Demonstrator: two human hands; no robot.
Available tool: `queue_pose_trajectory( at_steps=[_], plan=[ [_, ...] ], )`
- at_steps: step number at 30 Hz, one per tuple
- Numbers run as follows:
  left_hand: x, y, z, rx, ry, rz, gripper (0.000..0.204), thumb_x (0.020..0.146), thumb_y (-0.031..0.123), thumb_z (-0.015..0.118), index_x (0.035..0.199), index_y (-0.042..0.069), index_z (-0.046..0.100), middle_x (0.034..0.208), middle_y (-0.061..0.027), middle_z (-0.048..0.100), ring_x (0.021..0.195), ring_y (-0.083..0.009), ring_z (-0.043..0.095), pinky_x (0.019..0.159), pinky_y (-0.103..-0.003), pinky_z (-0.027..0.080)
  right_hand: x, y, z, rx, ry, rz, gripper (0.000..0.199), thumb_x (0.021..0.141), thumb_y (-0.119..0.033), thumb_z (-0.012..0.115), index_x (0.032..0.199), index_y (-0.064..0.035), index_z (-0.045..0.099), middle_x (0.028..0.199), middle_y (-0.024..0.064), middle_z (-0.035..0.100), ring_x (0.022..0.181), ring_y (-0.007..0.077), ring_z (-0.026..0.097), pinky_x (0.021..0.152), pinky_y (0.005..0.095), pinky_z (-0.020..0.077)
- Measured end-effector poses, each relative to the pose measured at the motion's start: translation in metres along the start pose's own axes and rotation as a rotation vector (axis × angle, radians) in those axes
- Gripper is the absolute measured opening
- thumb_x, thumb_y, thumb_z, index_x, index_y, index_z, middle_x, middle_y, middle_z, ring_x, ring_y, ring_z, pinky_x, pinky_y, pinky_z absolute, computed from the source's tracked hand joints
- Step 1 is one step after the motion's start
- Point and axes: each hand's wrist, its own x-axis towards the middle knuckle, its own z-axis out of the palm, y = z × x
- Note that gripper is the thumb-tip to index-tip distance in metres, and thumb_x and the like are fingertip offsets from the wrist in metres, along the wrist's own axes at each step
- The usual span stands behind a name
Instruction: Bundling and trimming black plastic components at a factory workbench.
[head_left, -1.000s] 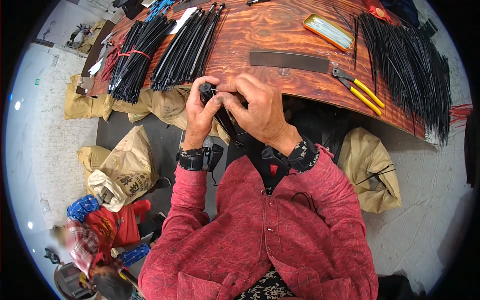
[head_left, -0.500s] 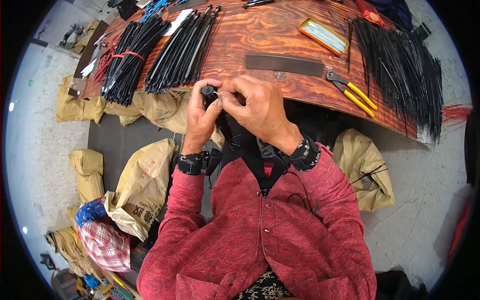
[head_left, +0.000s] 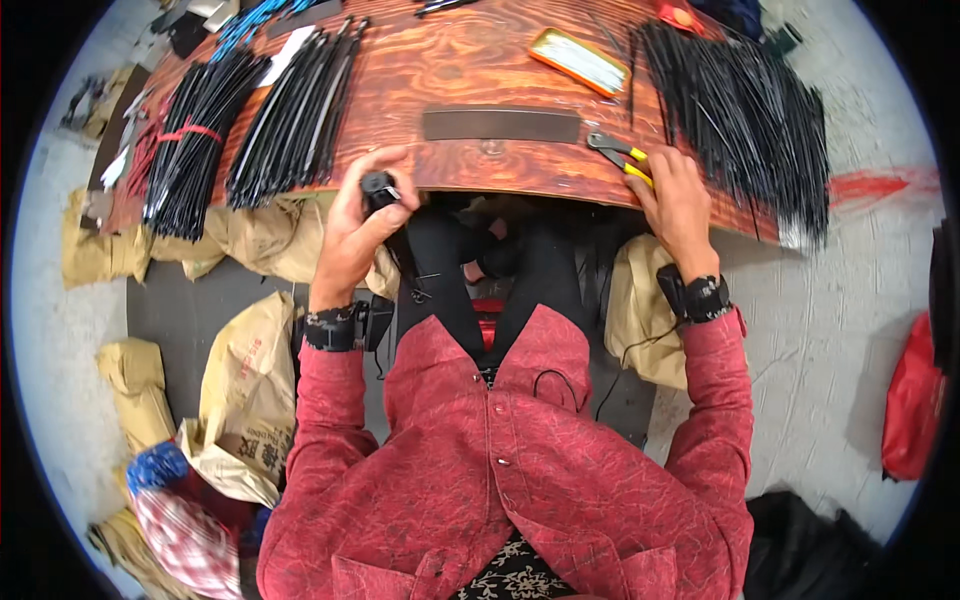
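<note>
My left hand [head_left: 365, 215] is closed around a dark bundle [head_left: 378, 184] with a round black end, held upright in front of the table's edge. A short shiny wire end sticks out beside the thumb, and thin wires show lower down by my lap. My right hand [head_left: 682, 205] has its fingers closed on the yellow handles of end-cutting pliers [head_left: 606, 145]. The pliers lie on the tabletop with their jaws pointing left. My fingers hide the handle ends.
Bundles of long black strips lie on the table [head_left: 480, 60]: a red-tied bundle [head_left: 190, 140], a loose row [head_left: 298, 115] and a wide pile [head_left: 735, 120]. A dark flat bar [head_left: 500, 124] and a tin of pale thin pieces [head_left: 580, 62] lie between. Paper sacks [head_left: 250, 390] stand below.
My right hand has left the bundle, moved right and taken hold of the pliers' handles. My left hand keeps the bundle. The view has shifted right.
</note>
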Motion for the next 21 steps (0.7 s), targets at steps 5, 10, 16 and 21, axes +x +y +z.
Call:
queue_pose_trajectory(
  at_steps=[5, 10, 16, 21],
  plan=[
    [-0.003, 0.008, -0.002, -0.078, -0.057, -0.028, 0.05, 0.088, 0.014, 0.069, 0.131, -0.001, 0.046, 0.096, -0.0037, 0.057, 0.088, -0.0113, 0.053, 0.08, -0.025, 0.043, 0.009, 0.017, 0.007, -0.048, 0.037, -0.178, 0.025, 0.09, -0.027, 0.066, 0.095, -0.0034, 0.059, 0.093, 0.0096, 0.063, 0.087, 0.0267, 0.063, 0.071, 0.0366, 0.0507],
    [-0.013, 0.005, -0.012, -0.105, -0.028, -0.063, 0.045, 0.089, 0.015, 0.07, 0.127, 0.0, 0.05, 0.096, -0.0034, 0.058, 0.088, -0.0111, 0.053, 0.081, -0.025, 0.043, 0.022, -0.012, -0.018, 1.118, -0.392, 0.5, 0.037, 0.098, -0.038, 0.054, 0.093, -0.0022, 0.06, 0.08, 0.0084, 0.065, 0.066, 0.0159, 0.064, 0.06, 0.0305, 0.0508],
    [-0.011, 0.003, -0.006, -0.021, 0.007, -0.077, 0.039, 0.089, 0.015, 0.071, 0.122, 0.002, 0.054, 0.097, -0.0029, 0.057, 0.09, -0.0107, 0.054, 0.083, -0.025, 0.043, 0.039, -0.119, -0.058, 1.42, -0.911, 0.448, 0.038, 0.1, -0.036, 0.051, 0.088, -0.0004, 0.061, 0.078, 0.0095, 0.066, 0.065, 0.0164, 0.065, 0.062, 0.0312, 0.0527],
    [-0.014, 0.004, 0.003, -0.034, 0.035, -0.054, 0.038, 0.089, 0.014, 0.071, 0.122, 0.003, 0.054, 0.099, -0.002, 0.057, 0.092, -0.0099, 0.054, 0.085, -0.024, 0.043, 0.05, -0.145, -0.053, 0.71, -0.616, -0.244, 0.024, 0.094, -0.023, 0.059, 0.094, 0.0008, 0.06, 0.089, 0.0135, 0.067, 0.079, 0.0269, 0.066, 0.071, 0.0377, 0.0525]
  ],
)
